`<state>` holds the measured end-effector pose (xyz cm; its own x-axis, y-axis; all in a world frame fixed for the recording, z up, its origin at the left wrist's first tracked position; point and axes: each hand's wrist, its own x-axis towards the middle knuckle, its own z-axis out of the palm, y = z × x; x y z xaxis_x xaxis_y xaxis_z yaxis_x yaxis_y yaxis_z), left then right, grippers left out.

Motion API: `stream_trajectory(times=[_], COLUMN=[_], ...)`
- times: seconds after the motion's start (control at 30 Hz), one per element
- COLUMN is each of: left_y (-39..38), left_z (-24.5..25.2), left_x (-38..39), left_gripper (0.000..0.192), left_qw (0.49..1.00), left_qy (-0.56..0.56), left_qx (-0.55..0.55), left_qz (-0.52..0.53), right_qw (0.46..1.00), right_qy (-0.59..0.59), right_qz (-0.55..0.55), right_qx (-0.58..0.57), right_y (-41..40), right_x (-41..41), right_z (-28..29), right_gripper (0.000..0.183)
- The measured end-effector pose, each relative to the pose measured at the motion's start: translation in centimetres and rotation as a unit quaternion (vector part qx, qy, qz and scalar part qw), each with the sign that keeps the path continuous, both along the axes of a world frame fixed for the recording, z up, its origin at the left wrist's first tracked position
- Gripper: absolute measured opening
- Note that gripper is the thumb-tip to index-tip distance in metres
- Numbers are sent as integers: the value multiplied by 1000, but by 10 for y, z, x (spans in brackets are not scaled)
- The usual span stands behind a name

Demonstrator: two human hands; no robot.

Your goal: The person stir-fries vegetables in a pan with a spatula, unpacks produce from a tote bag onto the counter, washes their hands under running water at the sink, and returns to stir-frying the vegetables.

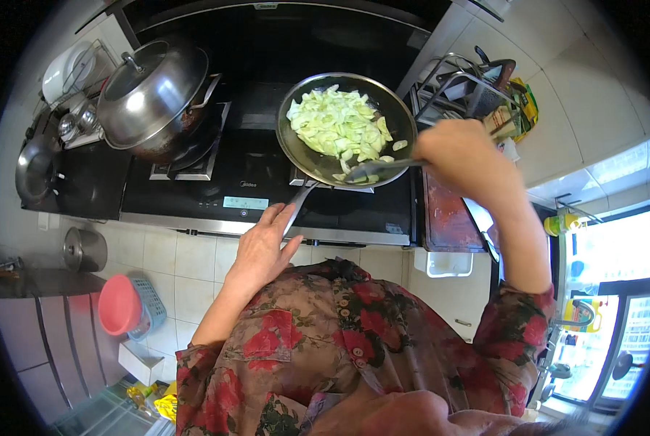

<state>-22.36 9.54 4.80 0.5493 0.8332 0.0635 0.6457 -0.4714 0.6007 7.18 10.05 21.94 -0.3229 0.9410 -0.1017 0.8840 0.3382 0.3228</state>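
A frying pan [315, 163] sits over the right burner of a black Midea gas stove [183, 199]. Pale green sliced vegetable pieces [336, 122] are heaped in it, with some loose slices near its lower right side. My left hand [265, 248] is around the pan's metal handle [301, 204]. Gripped in my right hand [455, 150] is a spatula [382, 166], its blade down in the pan among the loose slices. The right hand is blurred, and its fingertips are hidden from view.
A large lidded metal wok [153, 103] stands on the left burner. Right of the stove are a rack [439, 87] of knives and utensils and a reddish-brown board [447, 215]. Farther left, an empty-looking wok [33, 169] leans by a dish rack [66, 98]. A pink basin [119, 304] is lower left.
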Motion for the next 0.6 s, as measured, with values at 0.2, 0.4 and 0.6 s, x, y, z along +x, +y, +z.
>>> stream_trajectory(times=[0.2,0.4,0.6], left_y=[-2,0,5], left_z=[3,2,-2], left_x=[0,4,5], left_gripper=[55,52,49], left_qw=[1000,999,999], left_qy=[-11,-37,-52], left_qx=[-3,0,-2], left_qz=[-8,12,5], right_qw=[995,999,999], right_qy=[46,50,22], right_qz=[14,16,-14], right_qx=[85,-5,17], right_y=[38,7,34], right_x=[25,2,0], right_z=[-30,3,-25], right_gripper=[4,5,9])
